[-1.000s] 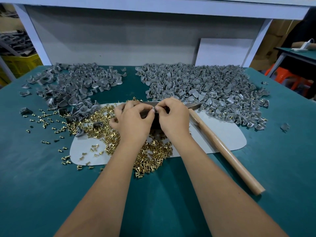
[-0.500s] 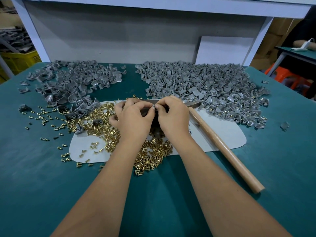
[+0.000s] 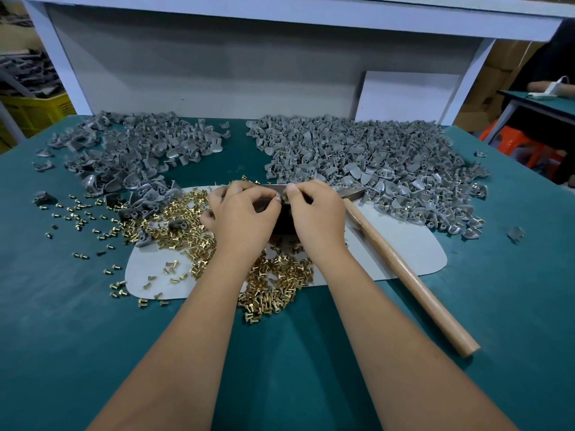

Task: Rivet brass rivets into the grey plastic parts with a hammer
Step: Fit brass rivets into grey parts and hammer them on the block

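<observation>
Both hands are working at one spot just behind the dark metal block (image 3: 281, 220), which is sitting on the pale grey mat (image 3: 413, 247). The left hand (image 3: 242, 217) and right hand (image 3: 317, 213) are meeting fingertip to fingertip, fingers curled. Between them a small grey plastic part (image 3: 278, 197) is being pinched; a glint of brass is showing at the pinch point, likely a rivet going into its hole, but too small to confirm. Which hand is carrying the part and which the rivet cannot be told, so each grip is read only as closed on something small.

The key relation is the hammer (image 3: 401, 269) against the right hand. Its head is lying just right of the right-hand knuckles, nearly touching, and the wooden handle is running away from the block, down and to the right toward the near edge of the worktop (image 3: 62, 306). The long axis is diagonal, with the handle end pointing at the person's right side, so the right hand is clearly the nearer one for the pick-up; the left is sitting on the far side of the block from it.

The part's own axis is not readable under the fingers.

Loose brass rivets (image 3: 273, 293) are lying left of and in front of the block. One pile of grey parts (image 3: 389, 163) is lying behind-right of the block, another pile (image 3: 140, 150) behind-left.
</observation>
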Demonstrator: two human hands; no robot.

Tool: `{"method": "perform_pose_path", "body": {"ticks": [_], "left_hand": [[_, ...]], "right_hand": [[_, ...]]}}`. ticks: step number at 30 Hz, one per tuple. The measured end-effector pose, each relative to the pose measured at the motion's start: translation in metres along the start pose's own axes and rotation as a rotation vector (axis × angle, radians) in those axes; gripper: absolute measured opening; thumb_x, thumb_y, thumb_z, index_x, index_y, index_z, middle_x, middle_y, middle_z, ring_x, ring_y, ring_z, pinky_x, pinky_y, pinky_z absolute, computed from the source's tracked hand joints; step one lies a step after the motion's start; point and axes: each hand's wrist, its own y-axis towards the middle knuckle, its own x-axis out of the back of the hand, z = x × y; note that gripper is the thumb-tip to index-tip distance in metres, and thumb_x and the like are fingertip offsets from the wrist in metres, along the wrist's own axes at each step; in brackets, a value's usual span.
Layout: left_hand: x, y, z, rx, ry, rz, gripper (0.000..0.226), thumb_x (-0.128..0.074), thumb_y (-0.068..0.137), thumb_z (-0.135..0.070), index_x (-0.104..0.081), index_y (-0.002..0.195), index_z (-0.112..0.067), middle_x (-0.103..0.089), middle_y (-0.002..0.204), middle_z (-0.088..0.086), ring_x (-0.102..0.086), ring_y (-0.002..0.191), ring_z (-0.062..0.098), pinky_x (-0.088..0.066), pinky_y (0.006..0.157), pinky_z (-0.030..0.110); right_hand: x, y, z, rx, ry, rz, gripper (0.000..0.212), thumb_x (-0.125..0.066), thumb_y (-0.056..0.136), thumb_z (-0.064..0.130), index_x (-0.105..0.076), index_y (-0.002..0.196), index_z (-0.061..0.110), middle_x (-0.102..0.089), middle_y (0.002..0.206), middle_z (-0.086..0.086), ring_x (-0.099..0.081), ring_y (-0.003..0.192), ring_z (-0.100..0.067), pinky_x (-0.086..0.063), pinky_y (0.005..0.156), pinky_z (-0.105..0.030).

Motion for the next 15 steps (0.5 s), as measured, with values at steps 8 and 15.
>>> {"method": "perform_pose_path", "body": {"ticks": [8,15], "left_hand": [[0.0036,0.0007,-0.0014,0.021,-0.072,0.044,0.02,-0.06,0.089,-0.042,-0.058,0.071,-0.048,-0.051,0.114,-0.02,-0.024,0.124,0.012,-0.013,0.09,0.033],[0.0038,-0.0003,-0.0013,0.028,-0.087,0.054,0.012,-0.06,0.091,-0.041,-0.064,0.08,-0.044,-0.049,0.114,-0.02,-0.023,0.124,0.011,-0.012,0.09,0.031]], "right_hand": [[0.0008,-0.0017,0.0031,-0.056,0.091,-0.025,0.037,-0.047,0.096,0.031,-0.068,0.077,0.007,-0.058,0.078,0.003,-0.052,0.075,-0.006,-0.044,0.071,-0.032],[0.0069,-0.0022,0.0082,-0.112,0.191,0.013,0.031,-0.047,0.098,0.027,-0.071,0.081,0.017,-0.064,0.088,0.003,-0.057,0.084,-0.006,-0.046,0.078,-0.031]]}}
